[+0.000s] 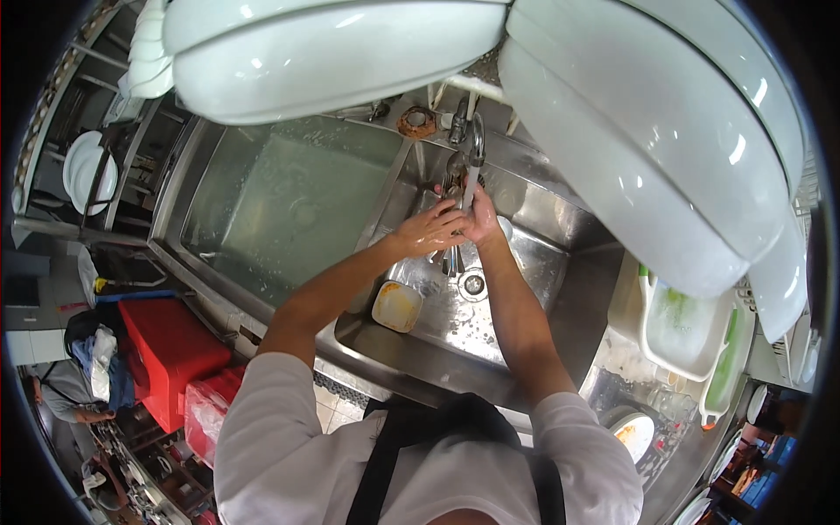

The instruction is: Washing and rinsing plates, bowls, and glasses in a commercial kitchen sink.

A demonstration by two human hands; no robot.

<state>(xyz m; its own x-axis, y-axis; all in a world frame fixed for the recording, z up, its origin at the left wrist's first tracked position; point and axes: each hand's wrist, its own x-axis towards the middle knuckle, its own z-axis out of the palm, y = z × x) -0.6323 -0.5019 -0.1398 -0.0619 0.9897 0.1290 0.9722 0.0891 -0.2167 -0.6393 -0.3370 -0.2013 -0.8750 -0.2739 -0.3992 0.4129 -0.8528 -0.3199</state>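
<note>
A bunch of metal cutlery (452, 260), with spoon bowls at its far end, is in my hands beneath the running tap (477, 144). Wrapped around it from the right is my right hand (480, 219), closed. From the left, my left hand (429, 230) lies over the same bunch with its fingers bent on it. Water from the tap falls onto the cutlery and my right hand. Below is the metal sink basin (534, 271), with its drain (473, 283) visible near the handles. A squarish white dish (396, 306) with yellow residue rests in the basin's left part.
Cloudy water fills the left basin (289, 201). Large stacked white bowls (341, 61) and more on the right (647, 140) overhang the sink. A white tub (687, 328) stands right, near a soiled plate (633, 435). Red containers (171, 359) and another person (66, 394) are left.
</note>
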